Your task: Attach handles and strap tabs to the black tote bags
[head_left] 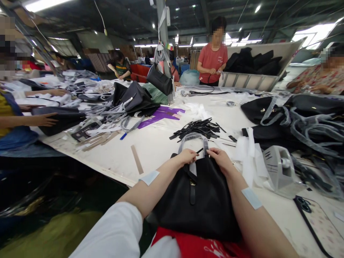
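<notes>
A black handbag (206, 204) stands upright at the table's near edge, against my lap, its strap and gold clasp hanging down the side facing me. Its handle (194, 136) is wrapped in clear plastic and arches up beyond my hands. Above the bag's left top edge, my left hand (189, 156) pinches a short black strip (199, 151) that sticks out to the right. The fingers of my right hand (219, 157) are closed at the right foot of the handle, near the bag's top edge; whether they grip the handle itself is hard to see.
A pile of black strips (199, 128) lies just past the bag. To the right are a tape dispenser (281, 168), a phone (319, 222) and black bags with wrapped handles (309, 118). More bags (131, 98) crowd the left, where a co-worker's hand (47, 119) rests on one.
</notes>
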Demonstrator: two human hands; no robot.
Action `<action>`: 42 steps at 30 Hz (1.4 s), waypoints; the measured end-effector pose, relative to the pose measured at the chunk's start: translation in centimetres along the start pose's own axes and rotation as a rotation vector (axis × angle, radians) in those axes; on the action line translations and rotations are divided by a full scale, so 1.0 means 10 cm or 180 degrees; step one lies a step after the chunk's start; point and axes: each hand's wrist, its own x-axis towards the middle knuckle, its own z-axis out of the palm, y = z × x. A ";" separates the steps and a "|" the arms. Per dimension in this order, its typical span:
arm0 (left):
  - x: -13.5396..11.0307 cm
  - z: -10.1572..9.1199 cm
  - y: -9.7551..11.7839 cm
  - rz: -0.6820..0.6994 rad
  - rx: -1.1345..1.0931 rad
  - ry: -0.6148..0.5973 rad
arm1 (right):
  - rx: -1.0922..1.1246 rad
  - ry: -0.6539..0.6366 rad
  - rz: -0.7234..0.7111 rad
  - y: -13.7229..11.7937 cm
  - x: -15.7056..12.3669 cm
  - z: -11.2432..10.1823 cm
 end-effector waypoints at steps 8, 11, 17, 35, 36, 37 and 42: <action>-0.26 0.12 0.17 0.0496 -0.0023 -0.1051 | -0.0357 -0.0298 -0.0616 -0.45 -0.17 -0.12; -0.27 0.11 0.17 0.0530 -0.0356 -0.1252 | -0.0984 -0.0117 -0.0554 -0.55 -0.19 -0.11; -0.26 0.08 0.16 0.0541 -0.0604 -0.1206 | -0.2047 -0.0032 -0.0848 -0.75 -0.35 -0.17; -0.75 -0.03 0.19 0.1224 0.1152 -0.0100 | -0.0772 0.0569 -0.0899 -0.69 -1.13 -0.40; -0.81 -0.02 0.19 0.1203 0.1137 -0.0069 | -0.0630 0.0565 -0.0906 -0.66 -1.16 -0.39; -0.86 0.00 0.19 0.1198 0.1091 -0.0041 | -0.0509 0.0553 -0.0913 -0.63 -1.18 -0.38; -0.99 0.21 0.23 0.1345 0.0802 0.0255 | 0.0057 0.0420 -0.0987 -0.53 -1.13 -0.26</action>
